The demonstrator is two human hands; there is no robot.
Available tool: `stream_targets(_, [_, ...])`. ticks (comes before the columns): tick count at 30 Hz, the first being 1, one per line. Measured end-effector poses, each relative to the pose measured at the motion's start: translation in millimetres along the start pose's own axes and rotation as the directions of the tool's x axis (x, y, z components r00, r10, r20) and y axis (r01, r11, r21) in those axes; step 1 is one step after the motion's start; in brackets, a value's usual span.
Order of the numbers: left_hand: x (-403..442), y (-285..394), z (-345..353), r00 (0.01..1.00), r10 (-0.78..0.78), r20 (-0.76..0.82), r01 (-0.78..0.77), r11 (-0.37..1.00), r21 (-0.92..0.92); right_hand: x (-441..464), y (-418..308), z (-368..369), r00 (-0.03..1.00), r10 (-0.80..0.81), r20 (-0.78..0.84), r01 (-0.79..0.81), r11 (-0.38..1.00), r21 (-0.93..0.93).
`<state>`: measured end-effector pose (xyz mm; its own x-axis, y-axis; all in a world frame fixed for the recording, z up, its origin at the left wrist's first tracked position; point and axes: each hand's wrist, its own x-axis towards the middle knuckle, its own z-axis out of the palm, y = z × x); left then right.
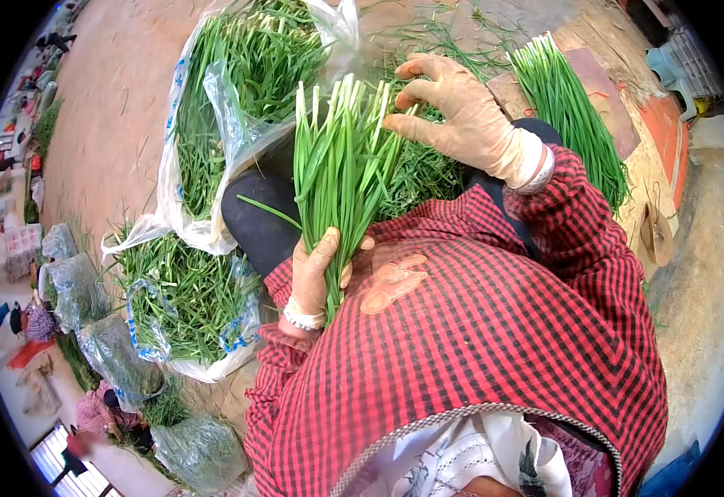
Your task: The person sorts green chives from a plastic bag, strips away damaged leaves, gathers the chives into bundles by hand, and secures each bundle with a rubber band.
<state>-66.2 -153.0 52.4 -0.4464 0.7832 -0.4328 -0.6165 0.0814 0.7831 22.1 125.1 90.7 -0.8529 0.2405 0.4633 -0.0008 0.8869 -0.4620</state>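
Observation:
My left hand (320, 273), in a pale thin glove, is wrapped round the lower leafy part of a bunch of green chives (341, 166). The bunch stands upright over my lap with its white cut ends at the top, and one leaf sticks out to the left. Beside those white ends, on the right, is my gloved right hand (461, 120). Its fingers are curved and apart, and I see nothing held in them. Loose chive leaves (424, 170) lie behind the bunch, between my knees.
An open plastic bag (171, 157) of chives stands at the upper left, and another bag (213, 369) sits below it. A neat pile of chives (573, 124) lies on boards at right, near a blue-grey stool (668, 79). People (101, 414) and filled bags (200, 451) are at far left.

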Motion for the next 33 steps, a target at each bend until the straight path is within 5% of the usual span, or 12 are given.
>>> stream_targets(3, [-2, 1, 4, 0.999, 0.0, -0.05, 0.003, 0.999, 0.046, 7, -13, -4, 0.999, 0.033, 0.017, -0.032, 0.997, -0.067])
stream_targets(5, [-4, 1, 5, 0.999, 0.006, -0.047, -0.003, 0.999, 0.048, 10, -18, -1, 0.989, -0.145, -0.022, 0.141, 0.98, -0.142])
stream_targets(9, [-4, 5, 15, 0.999, 0.001, -0.048, 0.004, 0.996, 0.091, 5, -11, 19, 0.983, -0.063, 0.173, 0.102, 0.969, -0.225])
stream_targets(19, [3, 2, 9, 0.996, -0.088, 0.032, 0.087, 0.996, 0.036, -3, 6, 38, 0.988, 0.009, 0.152, -0.02, 0.997, 0.069])
stream_targets(23, [4, 7, 5, 0.989, -0.123, 0.077, 0.123, 0.992, 0.008, 3, 14, 28, 0.987, -0.046, 0.152, 0.079, 0.972, -0.221])
stream_targets(25, [2, 9, 2, 0.99, -0.12, 0.075, 0.119, 0.993, 0.024, 1, 28, 17, 0.95, 0.193, 0.245, -0.147, 0.97, -0.193])
stream_targets(26, [-1, 11, 3, 0.99, -0.129, 0.055, 0.127, 0.991, 0.038, -6, 44, 16, 0.989, 0.09, 0.121, -0.065, 0.979, -0.193])
stream_targets(29, [-5, 15, 3, 0.99, -0.128, 0.066, 0.126, 0.992, 0.026, -15, 90, 0, 0.957, 0.257, 0.135, -0.207, 0.929, -0.306])
stream_targets(32, [-7, 18, 1, 0.996, -0.082, 0.043, 0.082, 0.997, 0.017, -22, 123, -17, 0.531, 0.75, 0.394, -0.468, 0.648, -0.601])
stream_targets(33, [-6, 18, 1, 0.996, -0.077, 0.045, 0.076, 0.997, 0.02, -30, 129, -14, 0.536, 0.749, 0.39, -0.469, 0.648, -0.6])
